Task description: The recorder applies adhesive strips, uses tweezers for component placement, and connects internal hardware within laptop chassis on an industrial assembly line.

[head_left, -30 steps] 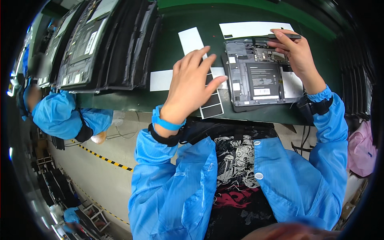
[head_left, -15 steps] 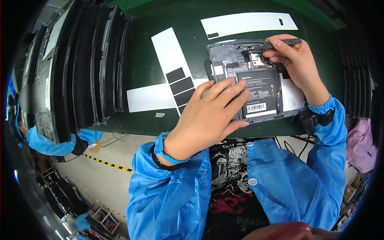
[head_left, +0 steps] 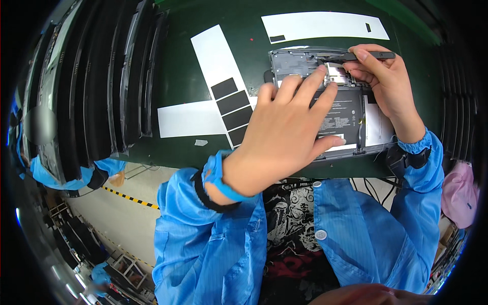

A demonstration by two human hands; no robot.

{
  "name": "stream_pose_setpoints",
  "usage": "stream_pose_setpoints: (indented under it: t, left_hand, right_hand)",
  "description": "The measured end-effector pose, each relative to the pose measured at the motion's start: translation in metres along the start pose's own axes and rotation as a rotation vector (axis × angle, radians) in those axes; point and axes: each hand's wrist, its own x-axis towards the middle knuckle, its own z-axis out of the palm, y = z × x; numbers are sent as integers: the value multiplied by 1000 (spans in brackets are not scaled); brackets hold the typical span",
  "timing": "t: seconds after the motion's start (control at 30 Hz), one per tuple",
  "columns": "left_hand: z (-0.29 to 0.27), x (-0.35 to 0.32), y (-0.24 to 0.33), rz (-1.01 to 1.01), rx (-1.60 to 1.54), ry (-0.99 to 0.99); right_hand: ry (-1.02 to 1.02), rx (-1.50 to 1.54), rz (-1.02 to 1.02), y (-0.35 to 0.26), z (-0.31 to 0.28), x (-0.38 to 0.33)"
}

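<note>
An opened laptop base (head_left: 297, 63) lies on the table with its inside facing up. Across its near half sits a black battery (head_left: 345, 114) with a printed label, and above that is a small circuit board with a silvery metal cover (head_left: 337, 73). My left hand (head_left: 279, 129) rests over the base, fingers spread, fingertips by the board and the thumb over the battery's near edge. Between thumb and fingers my right hand (head_left: 386, 86) pinches black tweezers (head_left: 378, 55), whose tips point left over the board. Exactly what the tips touch is too small to tell.
White backing strips (head_left: 213, 53) with several black rectangular pads (head_left: 236, 117) lie left of the base. Another white strip (head_left: 325, 25) lies beyond it. Black panels (head_left: 96, 76) stand in a row at far left, more (head_left: 457, 101) at right. A pink cloth (head_left: 460, 195) hangs at right.
My left hand has slid right and up, from the battery's left side to the board. The tweezers and right hand have shifted slightly right in view, along with the base.
</note>
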Motion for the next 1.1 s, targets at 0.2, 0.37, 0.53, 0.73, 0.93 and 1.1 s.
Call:
stream_pose_setpoints:
  t: [0.2, 0.37, 0.53, 0.73, 0.93, 1.1]
  left_hand:
    - [6, 2, 1, 55, 134, 16]
    - [8, 4, -3, 86, 118, 62]
    - [8, -1, -6, 116, 141, 94]
    - [-31, -55, -34, -281, -42, 148]
    - [-10, -83, -60, -384, 232, 208]
    - [-12, -83, -62, -391, 225, 180]
  right_hand:
    - [12, -4, -49, 0, 4, -2]
    - [89, 72, -126, -3, 1, -2]
    - [84, -192, -213, -24, 31, -11]
    - [-131, -517, -383, -23, 114, 4]
    - [-117, -725, -371, -6, 140, 20]
    - [-132, -715, -344, -6, 143, 20]
